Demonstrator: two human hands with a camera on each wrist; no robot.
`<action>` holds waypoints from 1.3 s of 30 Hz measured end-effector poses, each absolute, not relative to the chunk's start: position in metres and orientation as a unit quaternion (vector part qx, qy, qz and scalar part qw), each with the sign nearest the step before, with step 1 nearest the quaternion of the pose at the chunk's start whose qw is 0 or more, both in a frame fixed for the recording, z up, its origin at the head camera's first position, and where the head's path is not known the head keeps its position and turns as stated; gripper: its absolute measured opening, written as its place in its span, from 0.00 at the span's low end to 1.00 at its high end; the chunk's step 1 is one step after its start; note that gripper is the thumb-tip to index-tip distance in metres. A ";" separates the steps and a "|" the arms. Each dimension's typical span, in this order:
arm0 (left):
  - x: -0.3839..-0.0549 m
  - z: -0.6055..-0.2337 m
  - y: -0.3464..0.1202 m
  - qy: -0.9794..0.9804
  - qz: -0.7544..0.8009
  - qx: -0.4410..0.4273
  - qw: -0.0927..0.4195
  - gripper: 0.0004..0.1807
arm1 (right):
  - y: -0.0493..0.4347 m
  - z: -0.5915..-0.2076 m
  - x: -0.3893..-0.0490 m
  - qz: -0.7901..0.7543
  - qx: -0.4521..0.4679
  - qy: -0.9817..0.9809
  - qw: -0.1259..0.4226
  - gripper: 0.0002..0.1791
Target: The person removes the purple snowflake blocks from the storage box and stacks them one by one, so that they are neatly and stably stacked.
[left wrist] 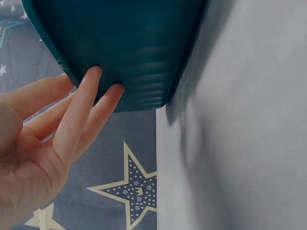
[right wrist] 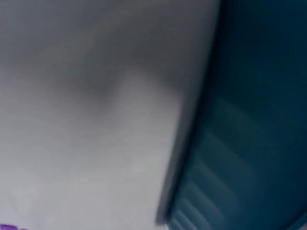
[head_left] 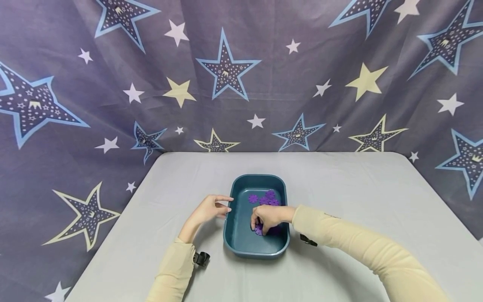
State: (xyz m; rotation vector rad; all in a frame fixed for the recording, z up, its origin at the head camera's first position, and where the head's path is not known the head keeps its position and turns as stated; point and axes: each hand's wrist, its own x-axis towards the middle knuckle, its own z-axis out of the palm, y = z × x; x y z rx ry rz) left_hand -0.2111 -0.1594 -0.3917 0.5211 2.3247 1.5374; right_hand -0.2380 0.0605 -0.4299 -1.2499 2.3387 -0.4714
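A dark teal rectangular bin stands on the table. Inside it lie several purple flower-shaped notched discs, most of them grouped toward the right side. My right hand reaches over the bin's right wall, its fingers curled down at a purple disc that it pinches. Beside the left wall is my left hand; its fairly straight fingers touch the outside of the bin in the left wrist view. The right wrist view shows the bin's outer wall, with the right hand out of sight.
A pale grey cloth covers the table. Behind it hangs a purple-grey curtain printed with stars. At the lower left corner of the right wrist view, a bit of purple shows.
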 end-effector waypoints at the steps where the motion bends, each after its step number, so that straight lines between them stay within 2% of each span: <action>1: -0.212 -0.392 -0.160 0.810 0.536 0.184 0.152 0.20 | 0.061 -0.430 -0.238 -0.171 -0.450 0.848 0.222 0.14; 11: -0.211 -0.391 -0.157 0.816 0.529 0.172 0.156 0.19 | 0.061 -0.426 -0.236 -0.171 -0.448 0.848 0.226 0.14; 19: -0.224 -0.414 -0.165 0.810 0.538 0.174 0.156 0.21 | 0.064 -0.423 -0.240 -0.190 -0.451 0.843 0.223 0.13; 29: -0.228 -0.419 -0.166 0.816 0.530 0.169 0.155 0.21 | 0.072 -0.414 -0.245 -0.257 -0.431 0.826 0.258 0.17; 39: -0.229 -0.419 -0.167 0.815 0.531 0.173 0.157 0.21 | 0.083 -0.401 -0.245 -0.285 -0.429 0.823 0.240 0.16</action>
